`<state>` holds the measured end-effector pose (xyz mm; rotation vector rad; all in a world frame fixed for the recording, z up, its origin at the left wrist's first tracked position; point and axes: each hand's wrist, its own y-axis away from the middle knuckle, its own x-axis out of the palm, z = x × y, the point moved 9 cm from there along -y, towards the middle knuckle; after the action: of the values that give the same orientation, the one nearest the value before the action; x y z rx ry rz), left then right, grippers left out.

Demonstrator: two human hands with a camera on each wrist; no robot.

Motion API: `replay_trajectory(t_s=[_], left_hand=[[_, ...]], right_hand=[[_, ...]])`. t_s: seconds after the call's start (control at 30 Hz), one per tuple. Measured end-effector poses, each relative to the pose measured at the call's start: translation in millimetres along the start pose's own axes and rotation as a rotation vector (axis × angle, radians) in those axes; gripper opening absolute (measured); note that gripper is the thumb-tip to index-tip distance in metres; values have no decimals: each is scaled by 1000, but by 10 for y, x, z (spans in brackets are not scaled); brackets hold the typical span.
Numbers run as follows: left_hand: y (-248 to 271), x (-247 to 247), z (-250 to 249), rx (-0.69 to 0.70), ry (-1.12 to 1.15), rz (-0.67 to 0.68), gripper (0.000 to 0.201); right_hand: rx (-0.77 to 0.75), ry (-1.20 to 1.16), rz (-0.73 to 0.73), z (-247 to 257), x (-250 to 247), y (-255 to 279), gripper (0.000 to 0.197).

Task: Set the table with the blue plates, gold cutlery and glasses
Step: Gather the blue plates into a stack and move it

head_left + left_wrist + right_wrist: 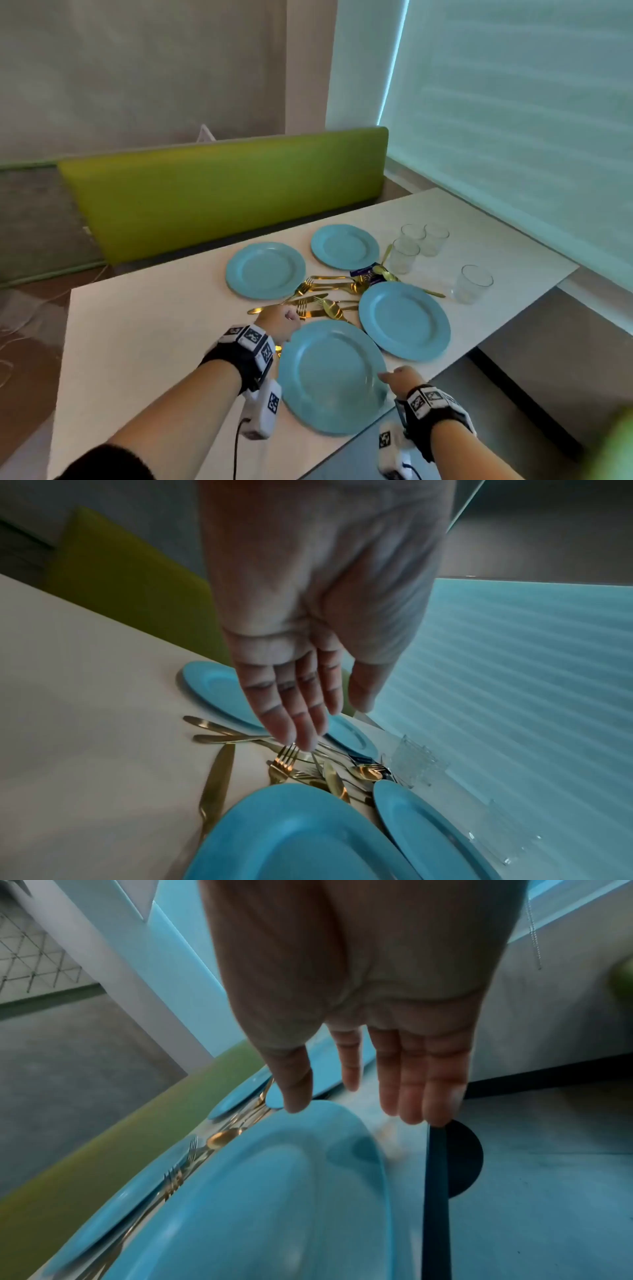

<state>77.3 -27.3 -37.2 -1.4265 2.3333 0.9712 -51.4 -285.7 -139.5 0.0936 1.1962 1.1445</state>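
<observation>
Four blue plates lie on the white table (144, 329): a near plate (332, 373), a right one (404, 320), and two far ones (265, 270) (345, 246). A heap of gold cutlery (322, 298) lies between them. Three glasses (416, 246) cluster at the far right, a fourth glass (472, 283) stands apart. My left hand (279, 322) hovers at the near plate's upper left rim, fingers (301, 718) straight above the forks (286, 756), holding nothing. My right hand (399, 378) is at that plate's right rim, its thumb (291, 1085) over the plate (260, 1191), fingers straight past the table edge.
A green bench back (222, 192) runs behind the table. A blinded window (513, 120) stands to the right. A small dark blue packet (364, 274) lies among the cutlery. A gold knife (215, 777) lies left of the near plate. The table's edge is close on the right.
</observation>
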Motion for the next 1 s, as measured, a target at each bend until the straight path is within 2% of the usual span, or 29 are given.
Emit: replay_trajectory(t_s=[0.07, 0.1, 0.23, 0.33, 0.43, 0.5, 0.57, 0.63, 0.67, 0.7, 0.77, 0.87, 1.0], left_hand=[[-18, -21, 44, -12, 74, -42, 9], [-25, -26, 78, -24, 93, -55, 11], [9, 24, 147, -75, 126, -65, 12], [58, 55, 123, -86, 93, -73, 9], [93, 125, 150, -103, 56, -59, 13], [104, 129, 178, -127, 33, -73, 14], [101, 117, 185, -138, -8, -72, 10], [69, 83, 190, -151, -67, -75, 34], [67, 57, 177, -156, -91, -74, 38], [60, 32, 151, -153, -111, -69, 34], [18, -20, 73, -138, -146, -50, 12], [-119, -85, -34, -132, -145, -26, 31], [-419, -118, -214, -92, -2, 9, 60]], right_hand=[[47, -41, 12, -11, 43, -38, 45], [60, -69, 27, -1, 66, -43, 49], [64, -139, 56, 6, 150, -98, 49], [47, -216, 70, 12, 175, -89, 42], [12, -255, 59, 23, 177, -87, 45], [-23, -290, 76, 57, 153, -58, 38], [-41, -367, 91, 123, 72, 48, 24], [-43, -450, 79, 218, -79, 206, 25], [-51, -470, 75, 296, -164, 300, 26], [-68, -488, 70, 361, -249, 345, 28], [-66, -554, 49, 461, -433, 405, 28], [-81, -601, -12, 592, -705, 410, 29], [-133, -703, -87, 854, -1040, 406, 36]])
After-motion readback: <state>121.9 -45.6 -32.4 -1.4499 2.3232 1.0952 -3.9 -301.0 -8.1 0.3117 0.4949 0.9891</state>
